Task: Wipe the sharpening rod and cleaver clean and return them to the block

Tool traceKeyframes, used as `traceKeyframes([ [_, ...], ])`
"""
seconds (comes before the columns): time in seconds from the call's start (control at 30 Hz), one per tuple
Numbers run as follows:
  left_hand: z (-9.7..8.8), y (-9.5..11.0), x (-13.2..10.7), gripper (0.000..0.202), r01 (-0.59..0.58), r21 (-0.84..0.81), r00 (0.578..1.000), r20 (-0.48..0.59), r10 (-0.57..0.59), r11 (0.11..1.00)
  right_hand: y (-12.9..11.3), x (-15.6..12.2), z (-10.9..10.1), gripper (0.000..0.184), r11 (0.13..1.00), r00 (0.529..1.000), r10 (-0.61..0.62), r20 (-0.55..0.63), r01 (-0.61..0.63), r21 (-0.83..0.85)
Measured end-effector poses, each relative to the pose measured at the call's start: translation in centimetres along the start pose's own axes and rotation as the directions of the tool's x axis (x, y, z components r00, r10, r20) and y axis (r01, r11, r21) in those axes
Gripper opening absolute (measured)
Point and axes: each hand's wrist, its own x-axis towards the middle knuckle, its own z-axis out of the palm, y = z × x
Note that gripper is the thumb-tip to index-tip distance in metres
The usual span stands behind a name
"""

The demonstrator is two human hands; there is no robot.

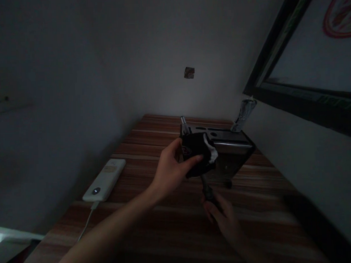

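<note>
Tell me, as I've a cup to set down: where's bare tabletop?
The striped brown wooden tabletop shows bare between the white rectangular plastic device and left hand, and left of the black silver-topped box. Crowded: before that box, with the left and right hand.

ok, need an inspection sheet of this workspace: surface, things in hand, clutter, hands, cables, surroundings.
Surface: reddish-brown striped wood-look tabletop, dimly lit.
Things in hand: black, soft-looking blocky item with a white edge; dark-handled tool with a grey shaft below it, contact unclear.
Clutter: white slab-shaped device with a round dark display; dark box with a shiny metal top, crumpled silvery wrapped item upright at its right end.
Hands: left hand grips the black item; right hand grips the tool's handle.
Cables: white cable at the device's near end; far end not visible.
Surroundings: grey wall with small brown square; dark-framed pale panel at right.
</note>
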Motion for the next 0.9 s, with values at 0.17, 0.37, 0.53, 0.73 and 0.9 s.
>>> traceKeyframes([
  [0.17, -1.0, 1.1, 0.7, 0.03, -0.026, -0.009, 0.994, -0.104, 0.025, 1.0, 0.1, 0.0, 0.1, 0.036, 0.999, 1.0, 0.021, -0.01, -0.022, -0.03],
  [0.37, -2.5, 1.7, 1.5, 0.028, -0.094, 0.066, 0.973, -0.204, 0.106, 0.993, -0.1, 0.0, 0.4, 0.042, 0.998, 0.999, 0.038, 0.009, -0.037, -0.054],
  [0.53, -3.7, 1.4, 2.1, 0.031, -0.123, 0.01, 0.96, -0.253, 0.122, 0.992, 0.0, -0.2, 0.5, 0.044, 0.994, 0.997, 0.069, -0.044, -0.073, -0.087],
  [0.73, -4.6, 1.1, 2.6, 0.03, -0.177, -0.065, 0.941, -0.304, 0.149, 0.982, 0.4, -0.3, 0.5, 0.04, 0.993, 0.999, 0.035, -0.034, -0.038, -0.108],
  [0.9, -4.9, 1.1, 2.7, 0.029, -0.155, -0.051, 0.938, -0.32, 0.13, 0.987, 0.3, -0.3, 0.5, 0.042, 0.991, 0.995, 0.098, 0.0, -0.097, -0.09],
])
